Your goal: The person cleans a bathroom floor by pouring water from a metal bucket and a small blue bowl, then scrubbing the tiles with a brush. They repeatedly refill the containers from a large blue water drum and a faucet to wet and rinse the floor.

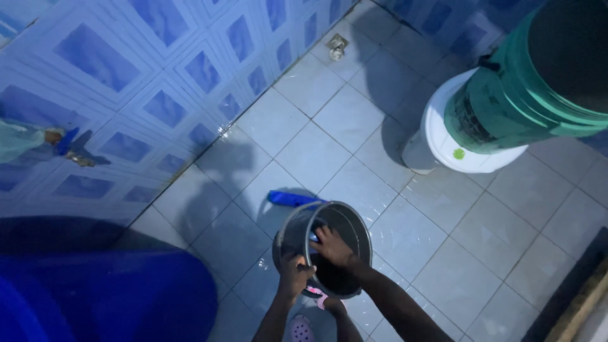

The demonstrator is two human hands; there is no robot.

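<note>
A dark metal bucket [352, 223] stands on the wet tiled floor, its wire handle raised. My left hand [294, 275] grips the bucket's near rim by the handle. Inside the bucket, my right hand [332, 246] presses down with its fingers against the inner wall; whether it holds anything is hidden. A blue handled object [290, 199] lies on the floor just behind the bucket. My foot in a pink sandal [303, 328] shows below the bucket.
A large green bucket [506, 101] sits on a white bucket [443, 142] at the upper right. A big blue container [107, 294] fills the lower left. A tap [69, 147] juts from the blue tiled wall. A floor drain [336, 45] lies far back.
</note>
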